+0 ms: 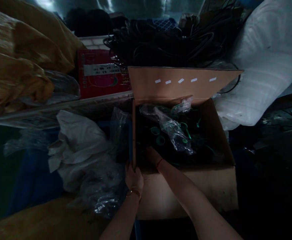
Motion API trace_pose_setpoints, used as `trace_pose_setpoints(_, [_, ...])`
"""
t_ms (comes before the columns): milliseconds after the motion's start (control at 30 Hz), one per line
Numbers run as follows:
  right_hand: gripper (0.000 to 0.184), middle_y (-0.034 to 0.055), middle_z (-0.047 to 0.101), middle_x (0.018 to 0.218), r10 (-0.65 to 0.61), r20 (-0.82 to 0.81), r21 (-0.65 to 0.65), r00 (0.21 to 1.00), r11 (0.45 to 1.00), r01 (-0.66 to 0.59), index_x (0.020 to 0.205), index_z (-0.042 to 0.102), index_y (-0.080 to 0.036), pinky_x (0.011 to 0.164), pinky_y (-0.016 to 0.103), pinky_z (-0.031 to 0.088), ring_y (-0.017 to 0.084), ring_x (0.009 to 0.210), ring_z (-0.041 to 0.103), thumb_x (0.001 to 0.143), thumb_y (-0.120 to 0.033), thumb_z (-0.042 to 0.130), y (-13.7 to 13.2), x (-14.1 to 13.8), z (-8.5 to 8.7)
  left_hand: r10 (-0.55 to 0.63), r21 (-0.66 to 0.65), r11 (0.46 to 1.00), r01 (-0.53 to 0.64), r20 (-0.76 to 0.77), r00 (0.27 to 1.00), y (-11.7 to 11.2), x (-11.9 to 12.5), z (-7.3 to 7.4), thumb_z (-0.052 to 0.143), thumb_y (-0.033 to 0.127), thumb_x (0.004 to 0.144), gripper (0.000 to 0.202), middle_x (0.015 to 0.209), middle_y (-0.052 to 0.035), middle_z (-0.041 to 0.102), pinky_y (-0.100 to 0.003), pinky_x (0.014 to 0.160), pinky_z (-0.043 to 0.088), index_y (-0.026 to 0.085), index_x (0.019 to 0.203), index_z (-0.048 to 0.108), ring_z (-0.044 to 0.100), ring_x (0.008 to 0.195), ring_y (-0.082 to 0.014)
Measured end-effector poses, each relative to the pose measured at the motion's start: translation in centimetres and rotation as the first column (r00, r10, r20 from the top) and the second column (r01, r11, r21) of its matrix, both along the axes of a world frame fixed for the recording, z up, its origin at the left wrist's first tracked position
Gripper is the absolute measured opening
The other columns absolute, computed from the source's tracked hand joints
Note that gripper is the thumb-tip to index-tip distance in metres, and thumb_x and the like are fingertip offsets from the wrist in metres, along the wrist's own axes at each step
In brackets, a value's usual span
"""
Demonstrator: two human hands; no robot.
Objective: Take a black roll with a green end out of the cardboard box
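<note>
Cardboard box (186, 186) sits among bags, white sack (75, 143) just beside it.

Both forearms were bare, with no sleeves in view. The left hand (134, 179) wore a thin, pale bracelet at the wrist. The right hand (153, 155) wore a thin red cord around its wrist. In the dim light no rings could be made out.

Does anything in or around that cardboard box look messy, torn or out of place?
Nothing looks damaged. Inside the cardboard box, a crumpled clear plastic bag lies loose over dark cables with green parts. The left hand grips the box's corner; the right hand reaches inside. The dim light hides finer detail.
</note>
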State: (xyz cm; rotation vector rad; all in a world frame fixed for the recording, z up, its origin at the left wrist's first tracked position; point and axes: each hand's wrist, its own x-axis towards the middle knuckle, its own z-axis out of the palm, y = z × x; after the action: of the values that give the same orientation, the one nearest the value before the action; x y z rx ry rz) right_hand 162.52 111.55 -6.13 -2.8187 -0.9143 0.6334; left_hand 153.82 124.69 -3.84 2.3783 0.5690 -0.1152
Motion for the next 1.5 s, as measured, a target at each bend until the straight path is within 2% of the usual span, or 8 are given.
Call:
trace_pose_setpoints(300, [0.043,0.0100,0.050,0.142,-0.021,0.013,-0.004,1.000,1.000,0.022,0.131,0.055,-0.015,0.107,0.044,0.037,0.024,0.135,0.037,0.092,-0.009,0.038,-4.2,-0.2,0.7,-0.009,-0.029,1.000,0.010,0.003,1.000,0.1,-0.1,0.2,0.045,0.019,0.085,0.049,0.142,-0.0122,0.045,-0.034,0.107,0.039,0.012,0.132,0.052,0.048,0.126,-0.0275])
trace_pose_setpoints(433, [0.042,0.0193,0.054,0.135,-0.164,0.015,-0.109,0.986,0.980,0.164,0.129,0.055,-0.009,0.097,0.047,0.045,0.028,0.127,0.047,0.090,-0.004,0.039,-1.9,1.4,-0.8,-0.018,-0.017,1.000,0.019,0.012,1.000,0.1,-0.1,0.1,0.044,0.019,0.085,0.048,0.141,-0.0142,0.045,-0.035,0.106,0.040,0.010,0.131,0.053,0.049,0.125,-0.0281])
trace_pose_setpoints(600, [0.029,0.0123,0.061,0.125,-0.243,0.028,-0.205,0.970,0.948,0.244,0.121,0.059,-0.013,0.096,0.046,0.044,0.025,0.115,0.056,0.093,-0.020,0.051,0.9,3.1,-1.1,-0.009,-0.003,1.000,0.009,0.017,1.000,0.1,0.0,0.0,0.044,0.020,0.086,0.046,0.140,-0.0139,0.047,-0.034,0.106,0.040,0.011,0.129,0.054,0.051,0.123,-0.0272])
trace_pose_setpoints(900, [0.025,0.0158,0.066,0.102,-0.212,0.159,-0.220,0.964,0.945,0.244,0.105,0.061,-0.012,0.078,0.038,0.043,0.027,0.097,0.059,0.090,-0.009,0.041,-6.2,0.4,6.7,0.000,-0.029,1.000,0.000,0.019,1.000,0.2,0.0,0.5,0.044,0.019,0.084,0.048,0.140,-0.0122,0.047,-0.034,0.106,0.041,0.012,0.131,0.054,0.050,0.125,-0.0278])
trace_pose_setpoints(1067, [0.030,0.0177,0.059,0.110,-0.285,0.328,-0.220,0.901,0.904,0.366,0.117,0.052,-0.011,0.084,0.042,0.037,0.031,0.104,0.052,0.091,-0.024,0.049,-11.0,0.0,11.3,0.013,-0.042,0.999,-0.013,0.009,1.000,0.2,0.0,0.5,0.046,0.019,0.084,0.048,0.140,-0.0126,0.048,-0.037,0.104,0.042,0.013,0.130,0.055,0.053,0.121,-0.0289])
trace_pose_setpoints(1233, [0.052,0.0168,0.060,0.107,-0.513,0.453,-0.113,0.729,0.778,0.618,0.122,0.048,-0.010,0.085,0.042,0.036,0.032,0.102,0.051,0.088,-0.049,0.054,-14.0,-0.1,12.0,0.009,-0.039,0.999,-0.008,0.006,1.000,0.3,-0.1,0.3,0.045,0.019,0.084,0.048,0.140,-0.0126,0.047,-0.039,0.104,0.042,0.013,0.131,0.054,0.053,0.121,-0.0301])
trace_pose_setpoints(1400, [0.057,0.0215,0.047,0.135,-0.712,0.547,0.087,0.440,0.572,0.816,0.136,0.039,-0.007,0.097,0.047,0.032,0.035,0.120,0.041,0.090,-0.039,0.052,-12.6,-0.2,12.5,0.003,-0.041,0.999,-0.003,0.011,1.000,0.2,-0.2,0.5,0.046,0.019,0.084,0.048,0.139,-0.0133,0.048,-0.038,0.105,0.042,0.013,0.131,0.054,0.053,0.121,-0.0294])
trace_pose_setpoints(1500, [0.047,0.0218,0.039,0.144,-0.656,0.419,-0.014,0.627,0.687,0.727,0.139,0.038,-0.007,0.103,0.048,0.029,0.034,0.130,0.034,0.095,-0.022,0.038,-9.4,-0.6,12.0,0.011,-0.042,0.999,-0.010,0.007,1.000,0.2,-0.2,0.6,0.045,0.019,0.084,0.048,0.140,-0.0139,0.047,-0.040,0.104,0.042,0.012,0.130,0.055,0.053,0.121,-0.0305])
